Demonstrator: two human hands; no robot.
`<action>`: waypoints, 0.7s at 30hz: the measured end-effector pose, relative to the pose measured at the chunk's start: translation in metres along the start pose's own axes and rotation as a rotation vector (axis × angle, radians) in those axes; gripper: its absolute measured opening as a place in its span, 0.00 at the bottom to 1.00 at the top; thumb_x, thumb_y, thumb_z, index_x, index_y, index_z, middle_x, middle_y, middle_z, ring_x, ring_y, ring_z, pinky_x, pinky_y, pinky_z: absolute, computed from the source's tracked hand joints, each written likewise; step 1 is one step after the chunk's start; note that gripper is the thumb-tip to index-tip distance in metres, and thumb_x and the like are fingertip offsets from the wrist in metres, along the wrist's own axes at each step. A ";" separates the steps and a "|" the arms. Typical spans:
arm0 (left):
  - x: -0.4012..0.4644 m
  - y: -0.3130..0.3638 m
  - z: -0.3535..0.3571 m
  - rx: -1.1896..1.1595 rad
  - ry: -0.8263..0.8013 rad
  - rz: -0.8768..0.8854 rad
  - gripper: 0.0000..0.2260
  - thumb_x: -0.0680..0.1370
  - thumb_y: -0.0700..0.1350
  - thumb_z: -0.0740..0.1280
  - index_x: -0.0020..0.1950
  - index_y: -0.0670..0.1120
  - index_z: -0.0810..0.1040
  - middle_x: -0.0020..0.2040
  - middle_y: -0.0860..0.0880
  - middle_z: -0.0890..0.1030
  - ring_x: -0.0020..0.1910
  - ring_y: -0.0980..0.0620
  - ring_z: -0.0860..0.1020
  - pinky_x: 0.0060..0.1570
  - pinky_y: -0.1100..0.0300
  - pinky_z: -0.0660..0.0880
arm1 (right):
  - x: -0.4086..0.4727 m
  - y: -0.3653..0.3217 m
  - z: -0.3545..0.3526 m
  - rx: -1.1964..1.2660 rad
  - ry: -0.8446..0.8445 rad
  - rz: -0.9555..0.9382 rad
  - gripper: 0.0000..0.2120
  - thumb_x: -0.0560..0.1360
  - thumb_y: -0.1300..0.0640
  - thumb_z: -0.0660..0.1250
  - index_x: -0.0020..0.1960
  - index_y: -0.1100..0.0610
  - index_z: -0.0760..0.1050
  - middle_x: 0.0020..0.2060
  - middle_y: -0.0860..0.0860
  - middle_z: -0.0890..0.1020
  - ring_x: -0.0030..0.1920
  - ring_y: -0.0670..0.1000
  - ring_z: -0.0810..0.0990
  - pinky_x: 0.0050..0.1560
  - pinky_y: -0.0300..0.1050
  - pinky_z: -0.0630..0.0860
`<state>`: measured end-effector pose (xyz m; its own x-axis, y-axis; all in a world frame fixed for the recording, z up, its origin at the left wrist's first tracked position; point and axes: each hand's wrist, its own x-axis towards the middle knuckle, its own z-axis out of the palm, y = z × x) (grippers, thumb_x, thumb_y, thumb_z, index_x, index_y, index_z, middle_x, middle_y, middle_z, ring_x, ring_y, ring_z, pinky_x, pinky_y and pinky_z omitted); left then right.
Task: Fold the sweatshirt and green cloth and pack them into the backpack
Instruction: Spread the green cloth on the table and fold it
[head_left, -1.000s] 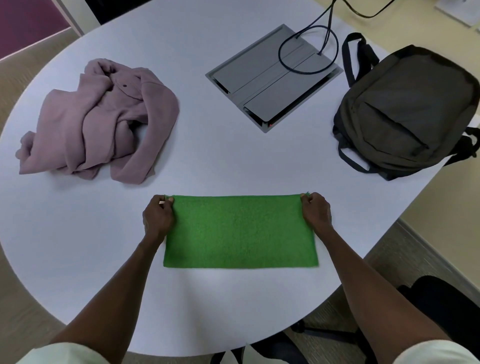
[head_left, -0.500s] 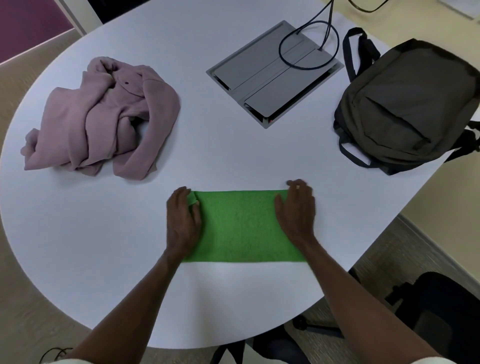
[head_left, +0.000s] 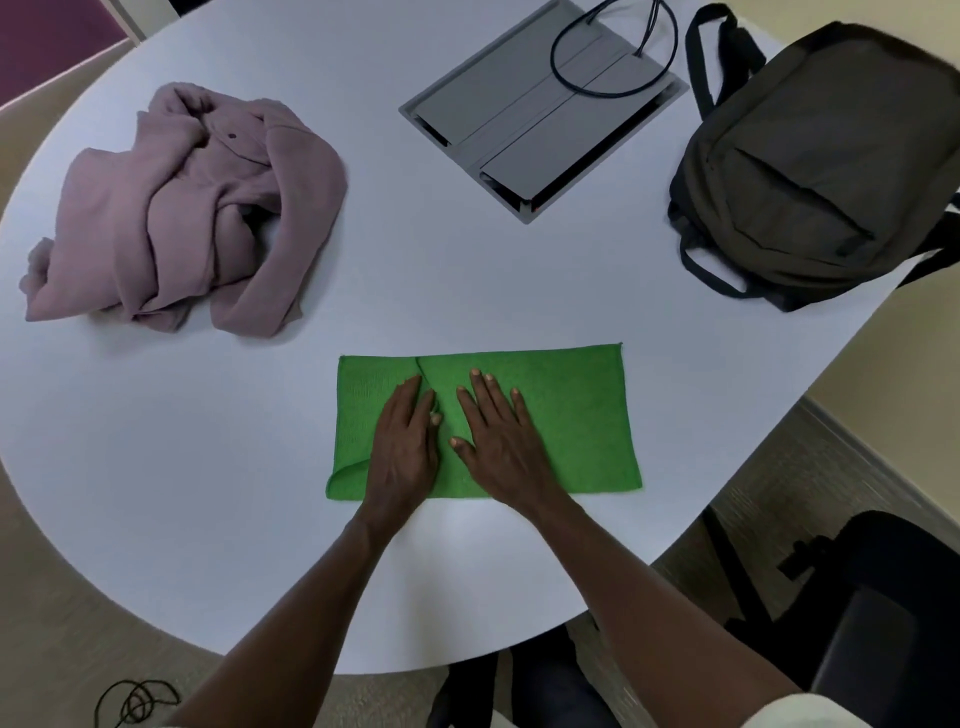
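Near the front edge of the white table (head_left: 156, 467), the green cloth (head_left: 571, 415) lies folded into a strip, with the left hand (head_left: 402, 447) and right hand (head_left: 498, 441) pressing it flat side by side, fingers straight and grasping nothing. Farther back, the crumpled pink sweatshirt (head_left: 182, 208) sits at left and the dark backpack (head_left: 821, 166) lies at right, closed.

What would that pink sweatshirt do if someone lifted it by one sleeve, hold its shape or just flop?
Probably flop: the sweatshirt lies crumpled in soft, rounded folds on the table, so it looks limp, not stiff. The fabric seems thick and fleecy, so it is likely bulky yet fairly light. Its loose sleeves would probably dangle and unfold as it rises.
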<state>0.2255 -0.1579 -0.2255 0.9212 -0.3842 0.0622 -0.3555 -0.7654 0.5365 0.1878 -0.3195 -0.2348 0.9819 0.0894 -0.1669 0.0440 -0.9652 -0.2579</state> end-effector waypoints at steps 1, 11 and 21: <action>0.003 -0.001 -0.005 0.007 0.036 -0.006 0.16 0.82 0.41 0.58 0.67 0.36 0.75 0.69 0.35 0.72 0.69 0.38 0.70 0.68 0.45 0.68 | 0.000 0.001 0.001 -0.011 -0.001 -0.007 0.34 0.81 0.40 0.54 0.81 0.55 0.50 0.80 0.55 0.46 0.80 0.54 0.45 0.78 0.58 0.45; 0.069 -0.060 -0.062 -0.059 0.244 -0.459 0.16 0.84 0.45 0.58 0.68 0.37 0.72 0.64 0.38 0.75 0.64 0.39 0.72 0.66 0.47 0.69 | -0.001 0.003 0.003 -0.070 -0.024 -0.020 0.34 0.81 0.39 0.45 0.81 0.57 0.49 0.80 0.56 0.46 0.80 0.55 0.44 0.78 0.61 0.49; 0.013 -0.002 -0.013 -0.144 -0.005 -0.106 0.20 0.84 0.47 0.54 0.71 0.39 0.72 0.71 0.41 0.72 0.71 0.45 0.68 0.73 0.51 0.64 | 0.006 -0.016 -0.001 0.006 0.000 0.079 0.33 0.80 0.44 0.53 0.80 0.58 0.51 0.80 0.57 0.48 0.80 0.56 0.46 0.78 0.61 0.50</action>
<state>0.2405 -0.1541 -0.2147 0.9514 -0.3081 -0.0048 -0.2298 -0.7198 0.6551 0.1935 -0.3037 -0.2311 0.9822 0.0134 -0.1873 -0.0345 -0.9676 -0.2500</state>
